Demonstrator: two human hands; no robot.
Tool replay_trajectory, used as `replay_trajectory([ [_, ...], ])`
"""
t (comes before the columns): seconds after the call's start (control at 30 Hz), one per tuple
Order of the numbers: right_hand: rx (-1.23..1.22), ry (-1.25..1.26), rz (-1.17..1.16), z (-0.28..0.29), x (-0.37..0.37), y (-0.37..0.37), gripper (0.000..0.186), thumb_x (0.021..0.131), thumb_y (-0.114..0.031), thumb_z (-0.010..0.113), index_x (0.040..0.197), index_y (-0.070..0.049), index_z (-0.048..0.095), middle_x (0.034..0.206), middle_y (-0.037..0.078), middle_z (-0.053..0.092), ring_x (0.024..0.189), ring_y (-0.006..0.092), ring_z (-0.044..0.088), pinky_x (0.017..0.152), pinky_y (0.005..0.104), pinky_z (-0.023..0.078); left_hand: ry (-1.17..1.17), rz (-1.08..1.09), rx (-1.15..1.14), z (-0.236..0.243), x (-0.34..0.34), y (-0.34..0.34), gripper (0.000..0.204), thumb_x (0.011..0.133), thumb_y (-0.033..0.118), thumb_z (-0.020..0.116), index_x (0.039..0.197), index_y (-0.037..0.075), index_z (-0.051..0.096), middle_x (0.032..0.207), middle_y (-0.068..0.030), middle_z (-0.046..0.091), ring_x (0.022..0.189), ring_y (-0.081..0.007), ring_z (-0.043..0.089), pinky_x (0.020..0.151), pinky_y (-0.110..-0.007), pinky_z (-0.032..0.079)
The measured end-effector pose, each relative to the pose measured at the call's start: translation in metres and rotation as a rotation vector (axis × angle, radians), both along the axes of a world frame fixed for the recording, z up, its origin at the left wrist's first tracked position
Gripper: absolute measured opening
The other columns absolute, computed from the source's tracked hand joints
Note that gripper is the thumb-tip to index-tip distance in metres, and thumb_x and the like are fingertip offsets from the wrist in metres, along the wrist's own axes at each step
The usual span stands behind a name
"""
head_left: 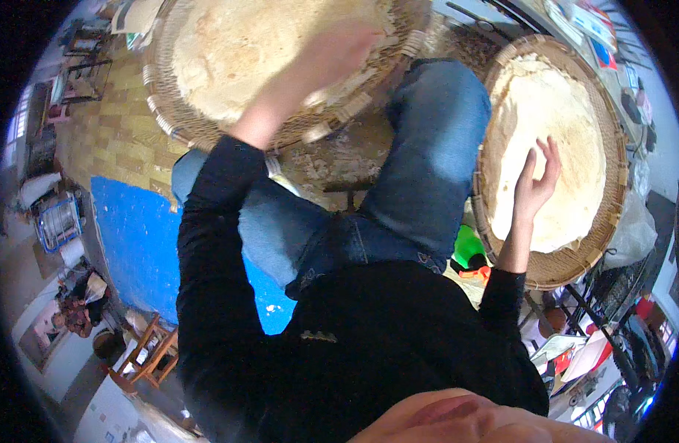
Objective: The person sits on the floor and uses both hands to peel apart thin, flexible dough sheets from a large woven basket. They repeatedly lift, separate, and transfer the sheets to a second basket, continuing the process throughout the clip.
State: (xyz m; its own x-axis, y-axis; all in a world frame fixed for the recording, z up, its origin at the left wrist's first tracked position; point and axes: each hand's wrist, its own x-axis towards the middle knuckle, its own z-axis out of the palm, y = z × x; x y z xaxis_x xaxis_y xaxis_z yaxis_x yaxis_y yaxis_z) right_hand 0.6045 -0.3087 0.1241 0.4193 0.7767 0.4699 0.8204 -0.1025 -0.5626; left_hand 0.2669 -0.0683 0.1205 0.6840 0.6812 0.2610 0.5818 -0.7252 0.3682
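Note:
A round woven basket tray (332, 125) at the far left holds pale, thin, flatbread-like rounds (228, 59) with light brown patches. Above its right part is my left hand (343, 48), smeared by motion, so its fingers and anything in them cannot be made out. On my right, a second woven basket tray (614, 162) carries a similar pile of pale sheets (568, 111) with uneven edges. My right hand (537, 181) is over this pile, fingers apart, with nothing seen in it. Whether it touches the top sheet, I cannot tell.
My jeans-clad knees (439, 111) rise between the two trays. A green and black object (468, 247) lies beside the right tray's near edge. Blue flooring (136, 236) spreads at left, near a small wooden chair (153, 353). A clear plastic bag (635, 232) hangs at right.

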Motion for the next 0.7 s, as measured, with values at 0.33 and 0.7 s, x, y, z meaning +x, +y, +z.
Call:
replay_trajectory([
  [0.33, -0.510, -0.092, 0.956, 0.000, -0.201, 0.213, 0.023, 0.092, -0.022, 0.061, 0.109, -0.008, 0.067, 0.107, 0.013, 0.067, 0.096, 0.0300, 0.066, 0.080, 0.0370, 0.053, 0.310, 0.002, -0.281, -0.092, -0.166, -0.028, 0.030, 0.089, 0.023, 0.060, 0.112, 0.004, 0.065, 0.110, -0.0190, 0.067, 0.100, -0.0382, 0.064, 0.083, -0.048, 0.052],
  [0.7, -0.694, -0.858, 1.239, -0.087, -0.304, 0.260, 0.042, 0.076, -0.033, 0.075, 0.104, -0.006, 0.060, 0.106, 0.011, 0.062, 0.096, 0.0306, 0.066, 0.077, 0.0408, 0.054, 0.560, -0.171, -0.916, -0.057, -0.150, -0.042, 0.043, 0.093, 0.041, 0.055, 0.092, 0.001, 0.071, 0.088, -0.0226, 0.069, 0.085, -0.0422, 0.065, 0.078, -0.051, 0.051],
])
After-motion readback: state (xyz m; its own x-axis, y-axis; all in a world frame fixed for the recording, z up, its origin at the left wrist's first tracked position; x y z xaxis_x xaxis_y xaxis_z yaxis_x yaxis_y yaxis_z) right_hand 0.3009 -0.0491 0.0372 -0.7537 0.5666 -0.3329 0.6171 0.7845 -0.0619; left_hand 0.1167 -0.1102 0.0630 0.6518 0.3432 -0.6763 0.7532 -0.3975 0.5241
